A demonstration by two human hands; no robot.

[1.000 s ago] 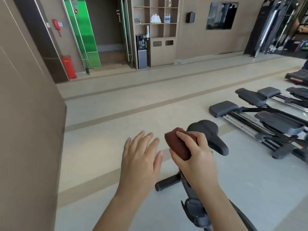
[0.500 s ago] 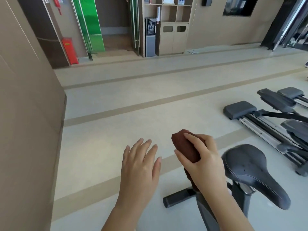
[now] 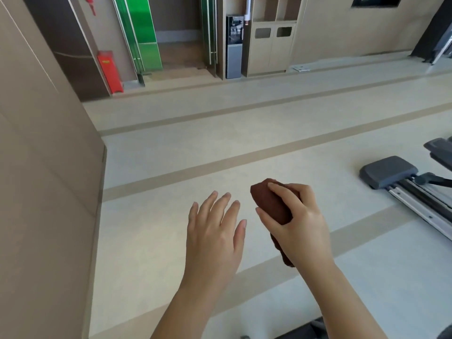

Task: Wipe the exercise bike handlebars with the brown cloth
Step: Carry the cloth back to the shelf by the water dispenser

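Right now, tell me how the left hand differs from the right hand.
The left hand is empty; the right hand grips the brown cloth. The left hand's fingers are straight and slightly spread, while the right hand's fingers and thumb curl round the brown cloth. Both are bare, held out side by side with their backs to the camera, above the pale floor.
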